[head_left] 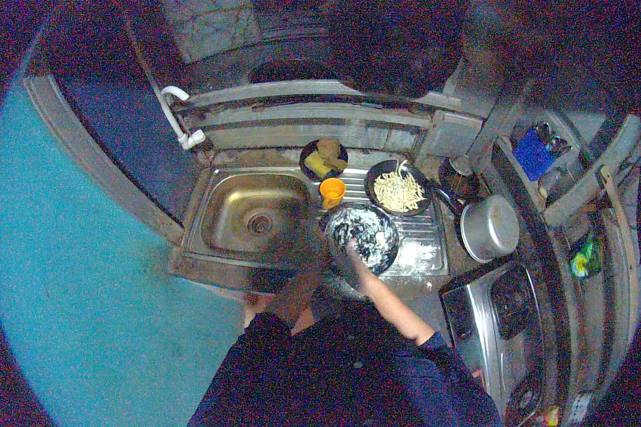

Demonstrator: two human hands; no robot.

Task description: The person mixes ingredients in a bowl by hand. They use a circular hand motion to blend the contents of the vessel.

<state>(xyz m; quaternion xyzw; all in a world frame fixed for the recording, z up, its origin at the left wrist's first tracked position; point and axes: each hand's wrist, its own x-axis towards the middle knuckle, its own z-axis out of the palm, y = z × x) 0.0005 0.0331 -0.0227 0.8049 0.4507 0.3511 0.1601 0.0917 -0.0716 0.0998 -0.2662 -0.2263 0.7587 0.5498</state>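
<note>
A dark round bowl or pan [374, 224], coated inside with white powder, rests on the steel drainboard before me. My right hand [357, 257] reaches over its near side, with fingers against the powdery inside. It is blurred, and any small thing in its fingers is hidden. My left hand [321, 255] is in deep shadow by the bowl's left rim; its fingers and grip do not show clearly. Behind the bowl stands an orange plastic cup [332, 192]. To the right of the cup, a black frying pan [371, 184] holds pale, thin strips of food [399, 191].
A steel sink basin [229, 208] lies left, below a white faucet [173, 115]. A dark bowl [305, 155] with yellow and brown pieces stands behind. Spilled white powder [416, 253] marks the drainboard. An aluminium pot [490, 228] and a gas stove [491, 315] are right.
</note>
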